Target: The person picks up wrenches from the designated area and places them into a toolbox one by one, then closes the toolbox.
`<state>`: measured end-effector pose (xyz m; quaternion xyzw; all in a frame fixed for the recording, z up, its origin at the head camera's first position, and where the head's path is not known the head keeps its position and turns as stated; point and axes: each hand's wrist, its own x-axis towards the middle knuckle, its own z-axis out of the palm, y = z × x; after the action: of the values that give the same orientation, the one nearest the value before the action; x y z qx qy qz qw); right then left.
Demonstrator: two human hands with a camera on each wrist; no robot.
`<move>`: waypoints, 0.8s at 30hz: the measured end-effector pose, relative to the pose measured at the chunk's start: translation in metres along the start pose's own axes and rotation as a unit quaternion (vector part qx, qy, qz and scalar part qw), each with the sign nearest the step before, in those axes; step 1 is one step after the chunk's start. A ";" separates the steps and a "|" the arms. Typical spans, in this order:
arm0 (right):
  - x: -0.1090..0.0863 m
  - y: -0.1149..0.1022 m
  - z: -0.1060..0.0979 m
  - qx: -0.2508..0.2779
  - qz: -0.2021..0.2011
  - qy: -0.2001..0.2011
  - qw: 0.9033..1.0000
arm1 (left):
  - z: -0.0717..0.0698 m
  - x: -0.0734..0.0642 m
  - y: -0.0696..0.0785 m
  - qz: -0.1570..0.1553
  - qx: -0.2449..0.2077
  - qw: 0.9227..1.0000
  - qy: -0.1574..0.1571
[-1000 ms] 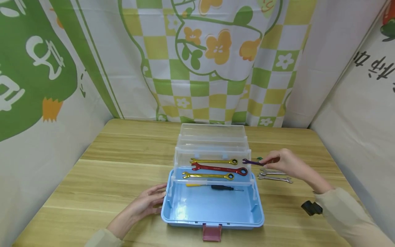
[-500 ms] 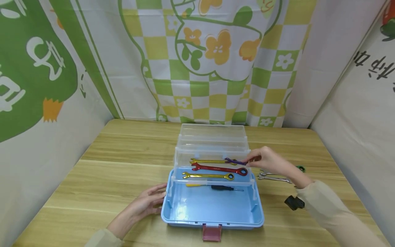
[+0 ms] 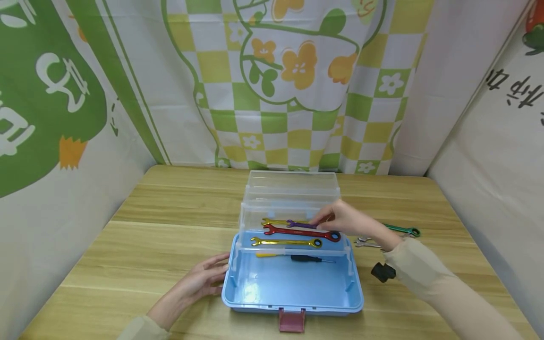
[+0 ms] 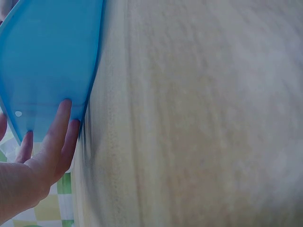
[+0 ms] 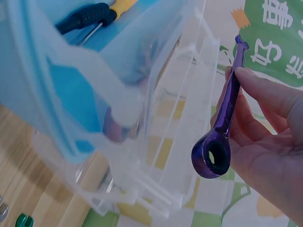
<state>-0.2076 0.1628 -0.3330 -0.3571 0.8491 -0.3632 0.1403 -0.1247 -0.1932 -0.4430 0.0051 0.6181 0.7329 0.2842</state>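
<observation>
A purple ratchet wrench (image 5: 229, 106) is pinched between thumb and fingers of my right hand (image 3: 346, 219), over the clear upper tray (image 3: 263, 251) of the toolbox. In that tray lie a red wrench (image 3: 297, 232) and two gold wrenches, the front one (image 3: 284, 242) and the back one (image 3: 276, 221). Below, in the blue toolbox (image 3: 293, 288), are a black-handled screwdriver (image 3: 306, 258) and a yellow handle (image 3: 267, 255). My left hand (image 3: 201, 278) rests its extended fingers (image 4: 57, 125) against the box's left side.
To the right of the box, a green wrench (image 3: 410, 231) and silver wrenches (image 3: 367, 243) lie on the wooden table (image 3: 170, 226), partly hidden by my right arm. A pink latch (image 3: 292, 321) hangs at the box front. Patterned curtains (image 3: 297, 137) stand behind the table.
My right hand has carried the purple wrench leftward, from above the loose wrenches on the right to over the tray. More of the green wrench shows now. My left hand stays put.
</observation>
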 end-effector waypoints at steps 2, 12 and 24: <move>0.004 -0.002 0.003 -0.002 0.000 -0.007 1.000 | 0.000 0.000 0.000 0.002 -0.002 1.000 -0.002; 0.013 0.003 0.014 0.008 -0.017 -0.049 0.999 | -0.001 0.000 0.000 0.003 -0.009 1.000 -0.007; 0.017 0.002 0.024 -0.040 -0.007 -0.076 0.996 | 0.000 0.000 -0.001 0.003 -0.011 1.000 -0.008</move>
<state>-0.2082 0.1392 -0.3510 -0.3947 0.8472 -0.3022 0.1873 -0.1243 -0.1937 -0.4435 0.0100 0.6078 0.7403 0.2871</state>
